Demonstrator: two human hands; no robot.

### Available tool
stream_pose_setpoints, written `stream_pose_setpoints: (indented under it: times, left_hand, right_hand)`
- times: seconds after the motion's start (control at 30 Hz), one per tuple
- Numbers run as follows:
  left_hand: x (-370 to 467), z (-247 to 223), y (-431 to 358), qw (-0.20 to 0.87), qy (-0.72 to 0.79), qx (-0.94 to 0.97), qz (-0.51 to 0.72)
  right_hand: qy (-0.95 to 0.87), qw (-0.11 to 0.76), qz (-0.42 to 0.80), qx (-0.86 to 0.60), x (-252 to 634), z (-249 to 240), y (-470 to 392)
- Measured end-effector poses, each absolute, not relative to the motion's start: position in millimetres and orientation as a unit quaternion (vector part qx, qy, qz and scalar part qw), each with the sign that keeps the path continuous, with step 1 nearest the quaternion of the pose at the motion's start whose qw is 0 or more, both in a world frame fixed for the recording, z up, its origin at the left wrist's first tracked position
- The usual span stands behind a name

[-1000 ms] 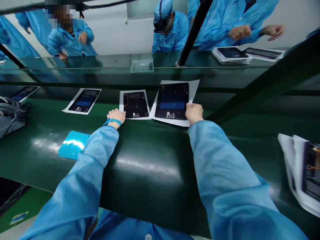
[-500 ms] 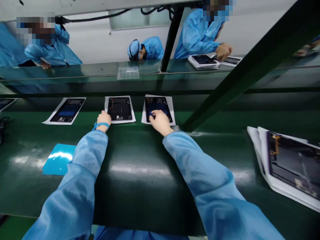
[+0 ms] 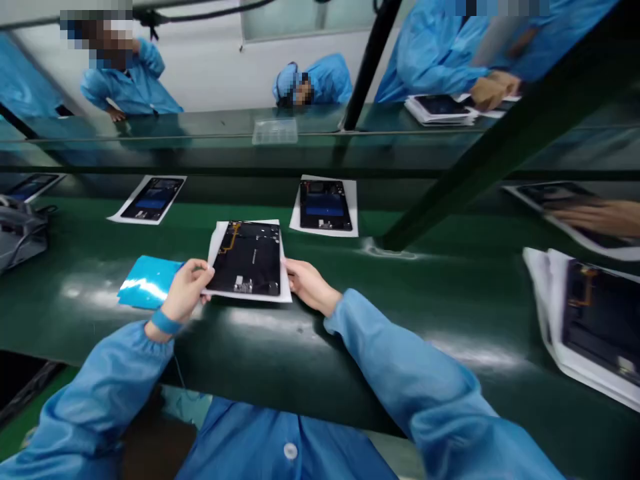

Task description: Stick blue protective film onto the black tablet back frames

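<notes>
Between my two hands is a black tablet housing [image 3: 250,260] on a white sheet [image 3: 286,288], lifted slightly off the green bench. An orange flex cable [image 3: 231,239] runs down its upper left. My left hand [image 3: 187,288], with a blue band at the wrist, pinches the left edge near the lower corner. My right hand [image 3: 309,283] grips the right edge of the sheet. Blue film sheets [image 3: 149,283] lie just left of my left hand. Beyond my right hand, another tablet housing with a blue area [image 3: 326,205] rests on its own white sheet.
Another housing [image 3: 153,198] lies back left, near a grey device [image 3: 23,230]. At right is a stack of housings and sheets [image 3: 600,327]; behind it another person's hand [image 3: 600,217] touches a housing. A slanted dark post [image 3: 450,180] rises right of centre. Co-workers sit across the bench.
My hands have drawn the middle housing and its sheet toward me. My right hand has left the blue-area housing and now grips this sheet's right edge. A person's hand has appeared at right.
</notes>
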State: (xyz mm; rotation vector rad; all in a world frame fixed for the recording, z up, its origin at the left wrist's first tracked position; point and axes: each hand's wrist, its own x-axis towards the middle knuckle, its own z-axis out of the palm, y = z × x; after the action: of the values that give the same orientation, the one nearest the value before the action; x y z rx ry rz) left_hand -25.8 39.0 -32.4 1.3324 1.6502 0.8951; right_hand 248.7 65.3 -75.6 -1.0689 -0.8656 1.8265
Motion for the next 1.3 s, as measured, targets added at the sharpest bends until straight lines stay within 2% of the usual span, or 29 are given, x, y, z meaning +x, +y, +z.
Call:
stream_pose_setpoints:
  times: [0.1,0.17,0.33,0.43,0.6,0.67,0.9,1.0,1.17,1.23,1.3]
  left_hand:
    - [-32.4,-39.7,-16.8,0.399,0.649,0.571,0.307]
    - [-40.5,-40.8,-31.8,0.356,0.660,0.601,0.278]
    - [-100.1,-33.5,-7.3,0.165,0.741,0.607,0.235]
    - [-136.6,-26.5,18.2,0.152,0.758,0.611,0.173]
    - [-155.4,-23.9,34.1,0.198,0.728,0.647,0.111]
    - [-156.3,-26.5,33.9,0.203,0.719,0.655,0.109]
    - [-173.5,-21.8,38.0,0.306,0.661,0.677,0.109]
    - [-171.8,-9.9,34.8,0.300,0.658,0.679,0.129]
    - [-104.2,4.4,9.0,0.237,0.623,0.712,0.218]
    - [-65.9,5.4,-2.9,0.269,0.573,0.741,0.226]
    - [-33.8,4.4,-9.5,0.332,0.522,0.757,0.211]
  right_hand:
    - [-0.375,0.377,0.713,-0.456,254.7,-78.2,27.9]
    - [-0.393,0.359,0.701,-0.474,262.0,-79.9,8.7]
    - [-0.428,0.333,0.664,-0.515,286.0,-83.7,-16.9]
    - [-0.480,0.284,0.622,-0.550,302.5,-84.7,-23.8]
    - [-0.648,0.289,0.298,-0.639,325.1,-86.7,-32.4]
    - [-0.666,0.287,0.243,-0.644,328.7,-88.2,-36.1]
    - [-0.666,0.317,0.264,-0.621,318.8,-84.4,-43.2]
    - [-0.657,0.350,0.302,-0.596,299.1,-74.5,-42.1]
    - [-0.611,0.385,0.487,-0.492,231.6,-47.3,-44.4]
    - [-0.604,0.386,0.542,-0.439,203.8,-40.3,-42.7]
    - [-0.614,0.389,0.545,-0.419,186.5,-38.4,-39.0]
